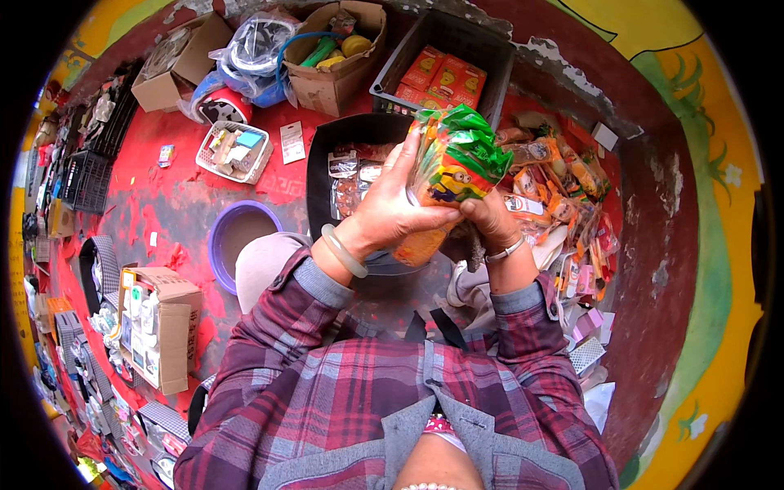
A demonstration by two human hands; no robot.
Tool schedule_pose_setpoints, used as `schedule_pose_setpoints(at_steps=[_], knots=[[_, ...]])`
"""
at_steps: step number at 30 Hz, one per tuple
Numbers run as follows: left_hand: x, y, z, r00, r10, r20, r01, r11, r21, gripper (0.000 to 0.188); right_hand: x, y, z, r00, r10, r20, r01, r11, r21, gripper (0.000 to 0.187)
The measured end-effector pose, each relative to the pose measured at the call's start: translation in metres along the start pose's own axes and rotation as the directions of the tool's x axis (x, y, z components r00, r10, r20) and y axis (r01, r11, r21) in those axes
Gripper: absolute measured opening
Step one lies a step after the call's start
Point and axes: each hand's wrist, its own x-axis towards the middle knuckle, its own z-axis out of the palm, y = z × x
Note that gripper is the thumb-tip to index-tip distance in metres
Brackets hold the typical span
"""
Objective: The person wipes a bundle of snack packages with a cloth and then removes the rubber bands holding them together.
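My left hand (392,204) grips a green-and-orange packet (457,175) from its left side, while my right hand (492,219) pinches its right edge with the thumb; I can't see those fingers behind it. The packet is held up in front of me, tilted, beside a black tub (351,131). A heap of orange packets (563,192) lies to my right, and a purple basin (217,249) sits to my left.

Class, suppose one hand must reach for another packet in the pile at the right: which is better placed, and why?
Probably the right hand: it is nearer the pile of orange packets, while the left hand, farther away, could support the green-and-orange packet that both hands hold.
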Motion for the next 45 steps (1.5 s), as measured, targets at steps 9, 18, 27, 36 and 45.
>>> schedule_pose_setpoints(at_steps=[9, 18, 27, 36, 45], knots=[[-0.007, 0.020, -0.001, 0.989, 0.137, -0.063, -0.141, 0.987, -0.075, 0.088, -0.005, 0.003, -0.008, 0.986, -0.030, -0.166, 0.090, 0.925, 0.368, 0.088], [-0.001, 0.035, -0.006, 0.921, 0.369, 0.125, -0.388, 0.835, 0.390, 0.049, -0.013, 0.003, -0.012, 0.991, 0.038, -0.124, 0.031, 0.862, 0.506, 0.079], [0.002, 0.033, -0.007, 0.924, 0.343, 0.167, -0.381, 0.853, 0.357, 0.042, -0.006, 0.003, -0.014, 0.979, 0.068, -0.193, 0.018, 0.910, 0.414, 0.070], [0.003, 0.020, -0.006, 0.962, 0.213, 0.169, -0.261, 0.897, 0.358, 0.038, 0.004, 0.005, -0.014, 0.984, -0.035, -0.175, 0.083, 0.958, 0.274, 0.069], [-0.010, 0.025, 0.004, 0.968, 0.120, 0.219, -0.160, 0.972, 0.174, 0.025, -0.021, 0.000, -0.004, 0.973, -0.129, -0.190, 0.158, 0.977, 0.144, 0.063]])
